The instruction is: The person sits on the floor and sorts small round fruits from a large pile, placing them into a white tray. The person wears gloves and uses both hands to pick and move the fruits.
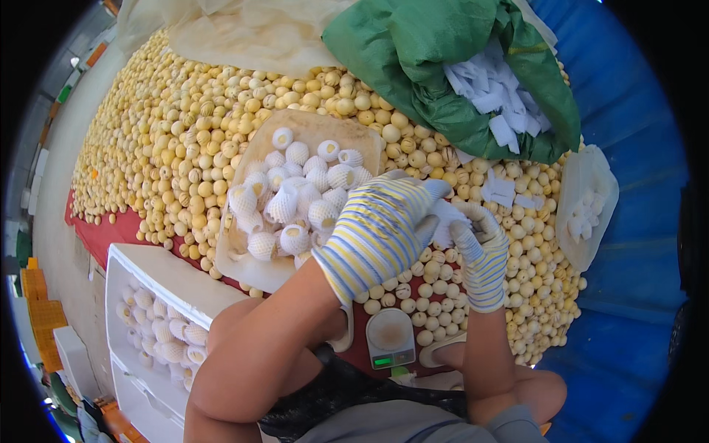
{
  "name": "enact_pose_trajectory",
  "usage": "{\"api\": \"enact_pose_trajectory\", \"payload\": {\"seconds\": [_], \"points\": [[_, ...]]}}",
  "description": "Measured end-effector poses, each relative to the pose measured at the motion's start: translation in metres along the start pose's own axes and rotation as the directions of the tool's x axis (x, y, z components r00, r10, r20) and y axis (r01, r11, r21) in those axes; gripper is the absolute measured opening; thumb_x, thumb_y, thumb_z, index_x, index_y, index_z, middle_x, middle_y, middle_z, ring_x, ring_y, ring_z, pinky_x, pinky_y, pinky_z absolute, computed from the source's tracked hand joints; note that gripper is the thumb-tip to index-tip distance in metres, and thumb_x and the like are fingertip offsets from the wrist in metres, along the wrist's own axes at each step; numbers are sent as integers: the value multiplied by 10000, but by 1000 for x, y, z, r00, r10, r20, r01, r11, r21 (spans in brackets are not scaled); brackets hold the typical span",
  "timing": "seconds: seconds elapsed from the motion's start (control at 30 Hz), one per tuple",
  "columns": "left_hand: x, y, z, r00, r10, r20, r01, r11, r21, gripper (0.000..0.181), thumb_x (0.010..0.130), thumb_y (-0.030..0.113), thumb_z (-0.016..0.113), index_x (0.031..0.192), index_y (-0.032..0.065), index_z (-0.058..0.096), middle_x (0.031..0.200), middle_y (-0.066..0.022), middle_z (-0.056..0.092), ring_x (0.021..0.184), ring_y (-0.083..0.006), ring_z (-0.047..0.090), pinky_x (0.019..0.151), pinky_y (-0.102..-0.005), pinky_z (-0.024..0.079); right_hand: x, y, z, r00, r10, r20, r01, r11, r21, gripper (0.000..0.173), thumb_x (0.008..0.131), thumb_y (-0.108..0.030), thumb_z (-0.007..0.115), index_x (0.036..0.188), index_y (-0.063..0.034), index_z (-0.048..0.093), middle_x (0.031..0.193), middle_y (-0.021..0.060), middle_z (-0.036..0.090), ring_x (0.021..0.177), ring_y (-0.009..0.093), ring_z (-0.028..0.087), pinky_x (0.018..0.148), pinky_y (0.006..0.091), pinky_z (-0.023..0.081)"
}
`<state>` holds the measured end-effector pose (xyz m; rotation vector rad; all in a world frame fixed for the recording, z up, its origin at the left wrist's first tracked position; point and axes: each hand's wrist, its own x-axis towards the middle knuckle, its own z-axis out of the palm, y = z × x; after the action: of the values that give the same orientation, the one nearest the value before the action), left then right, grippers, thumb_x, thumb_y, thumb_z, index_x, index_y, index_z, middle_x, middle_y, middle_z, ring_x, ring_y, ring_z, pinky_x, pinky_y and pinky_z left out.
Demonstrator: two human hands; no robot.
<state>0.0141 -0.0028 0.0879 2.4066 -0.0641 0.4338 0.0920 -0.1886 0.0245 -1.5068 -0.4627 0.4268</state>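
My left hand, in a striped knit glove, and my right hand, gloved alike, meet over the fruit pile. Between their fingertips they hold a white foam net sleeve; whether a fruit is inside cannot be told. Left of my left hand, a shallow plastic tub holds several small round fruits in foam nets. Small yellow melon-like fruits lie in a broad heap around it. Below my hands, a small digital scale stands on red cloth between my feet.
An open green woven sack of white foam sleeves lies at the upper right. A white foam box with netted fruits stands lower left. A translucent tub is near blue sheeting at right. Loose sleeves lie on the fruits.
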Motion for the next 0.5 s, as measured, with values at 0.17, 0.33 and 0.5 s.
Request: {"api": "enact_pose_trajectory", "payload": {"seconds": [0.17,0.33,0.5], "points": [[-6,6,-7,982,-110,153,149,952,-267,405,864,87,630,1263,30,586,902,-109,698,805,-216,675,716,-333,540,-10,-11,10,993,-86,-75,78,992,-101,273,903,-156,726,1117,5,674,862,11,650,701,40,554,619,186,457],[0,-5,-21,938,-256,235,347,726,-593,413,866,32,616,1277,2,589,912,-61,691,787,-96,636,675,-237,520,3,-6,27,964,-262,-33,257,960,-115,246,921,-148,702,1106,12,680,891,25,660,721,54,547,637,206,457],[0,-19,-20,910,-415,-12,408,898,-166,348,879,10,578,1218,49,647,903,-97,684,717,-150,627,658,-281,524,55,89,24,950,-278,144,312,879,-361,324,1011,-258,561,1129,26,661,969,40,663,803,70,551,710,225,467]]}}
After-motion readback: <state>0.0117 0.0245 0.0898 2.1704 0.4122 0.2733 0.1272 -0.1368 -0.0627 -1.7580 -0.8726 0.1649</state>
